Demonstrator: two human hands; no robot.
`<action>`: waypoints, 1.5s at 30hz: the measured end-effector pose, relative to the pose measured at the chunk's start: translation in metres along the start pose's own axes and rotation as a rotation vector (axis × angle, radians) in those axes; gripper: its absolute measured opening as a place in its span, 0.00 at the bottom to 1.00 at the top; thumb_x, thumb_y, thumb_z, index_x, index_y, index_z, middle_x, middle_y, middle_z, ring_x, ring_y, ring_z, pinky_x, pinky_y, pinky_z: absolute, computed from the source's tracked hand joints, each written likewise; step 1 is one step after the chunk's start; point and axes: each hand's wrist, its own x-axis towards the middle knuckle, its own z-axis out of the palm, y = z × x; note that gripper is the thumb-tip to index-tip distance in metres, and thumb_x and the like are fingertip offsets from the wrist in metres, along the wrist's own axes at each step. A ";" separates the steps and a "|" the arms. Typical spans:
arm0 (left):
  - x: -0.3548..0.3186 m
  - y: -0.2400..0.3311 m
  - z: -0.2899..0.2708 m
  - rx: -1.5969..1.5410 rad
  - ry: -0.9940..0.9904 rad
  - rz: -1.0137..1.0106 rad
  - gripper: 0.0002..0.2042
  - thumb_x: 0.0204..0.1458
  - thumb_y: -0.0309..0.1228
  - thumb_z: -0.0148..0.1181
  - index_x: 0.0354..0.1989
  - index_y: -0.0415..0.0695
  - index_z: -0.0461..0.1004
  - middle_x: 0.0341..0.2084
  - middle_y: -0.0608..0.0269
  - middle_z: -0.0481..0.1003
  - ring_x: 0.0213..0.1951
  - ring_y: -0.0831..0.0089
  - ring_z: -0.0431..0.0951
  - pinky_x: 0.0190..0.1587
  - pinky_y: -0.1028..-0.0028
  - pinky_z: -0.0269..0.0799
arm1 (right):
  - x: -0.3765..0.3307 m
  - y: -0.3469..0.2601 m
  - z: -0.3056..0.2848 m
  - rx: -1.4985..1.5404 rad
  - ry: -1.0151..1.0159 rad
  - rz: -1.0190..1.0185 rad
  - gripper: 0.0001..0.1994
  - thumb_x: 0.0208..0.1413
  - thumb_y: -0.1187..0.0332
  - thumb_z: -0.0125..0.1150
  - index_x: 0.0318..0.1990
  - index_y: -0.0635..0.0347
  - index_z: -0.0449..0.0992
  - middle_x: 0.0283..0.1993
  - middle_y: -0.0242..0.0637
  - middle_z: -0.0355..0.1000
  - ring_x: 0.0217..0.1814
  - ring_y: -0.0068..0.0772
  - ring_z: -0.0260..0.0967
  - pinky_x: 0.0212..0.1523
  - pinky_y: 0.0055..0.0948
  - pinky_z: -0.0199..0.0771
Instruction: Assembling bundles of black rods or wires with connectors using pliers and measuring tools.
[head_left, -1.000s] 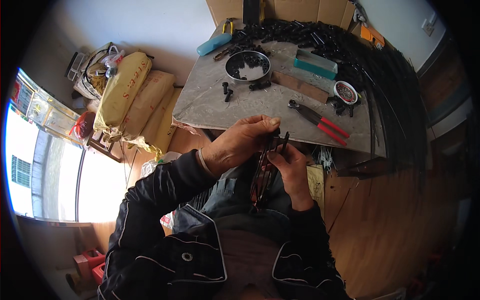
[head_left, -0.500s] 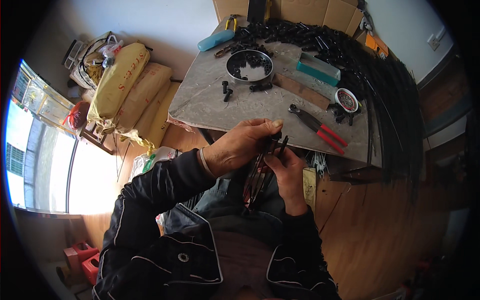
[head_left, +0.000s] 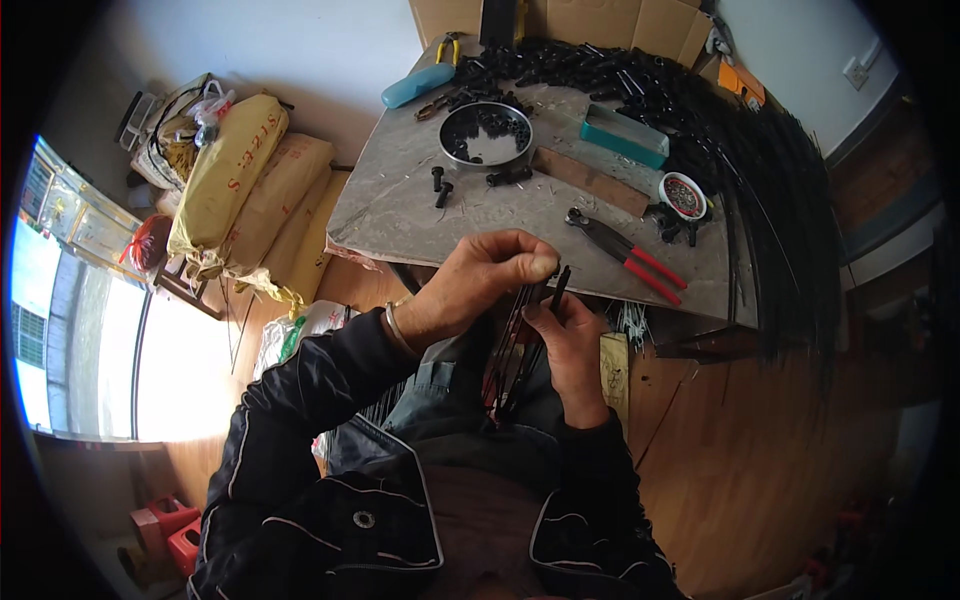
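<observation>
Both my hands are together just off the near edge of the table, above my lap. My left hand [head_left: 480, 277] has its thumb and forefinger pinched at the top of a thin black part, mostly hidden by the fingers. Beside it, my right hand [head_left: 570, 345] is closed around a dark, slender black piece [head_left: 561, 287] that sticks up past the thumb. Several thin black rods [head_left: 508, 365] run down from the hands toward my lap. How their upper ends join the parts in my fingers cannot be made out.
On the table [head_left: 390, 215] are a round metal pan [head_left: 490, 158], red-handled pliers [head_left: 630, 258], a teal tray [head_left: 625, 140], a metal bar [head_left: 590, 182] and a white bowl [head_left: 684, 197]. Black rods [head_left: 790, 230] hang over the right edge. Yellow sacks [head_left: 235, 175] are stacked left.
The view has shifted slightly, so the table sits a little further left. My left hand's fingers are more curled over the top of the part; my right hand keeps its hold.
</observation>
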 end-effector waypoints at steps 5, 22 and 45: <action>-0.005 -0.003 0.008 0.023 -0.025 0.202 0.12 0.55 0.27 0.61 0.47 0.40 0.73 0.36 0.70 0.75 0.38 0.82 0.73 0.43 0.81 0.69 | -0.001 -0.004 -0.002 -0.077 -0.047 -0.070 0.10 0.54 0.67 0.67 0.35 0.64 0.75 0.29 0.27 0.73 0.31 0.16 0.68 0.35 0.16 0.67; -0.015 -0.005 0.022 -0.088 -0.045 0.164 0.13 0.54 0.27 0.62 0.47 0.40 0.74 0.37 0.70 0.75 0.40 0.83 0.72 0.45 0.80 0.69 | -0.010 -0.023 -0.008 -0.268 0.007 -0.220 0.12 0.55 0.64 0.65 0.30 0.66 0.76 0.23 0.26 0.72 0.26 0.14 0.63 0.28 0.19 0.64; -0.016 -0.047 0.048 0.164 0.446 0.429 0.14 0.61 0.34 0.55 0.48 0.35 0.74 0.33 0.67 0.74 0.35 0.79 0.74 0.42 0.81 0.69 | -0.005 -0.017 -0.002 -0.325 -0.036 -0.089 0.10 0.54 0.65 0.65 0.32 0.64 0.75 0.24 0.28 0.71 0.26 0.14 0.66 0.27 0.19 0.64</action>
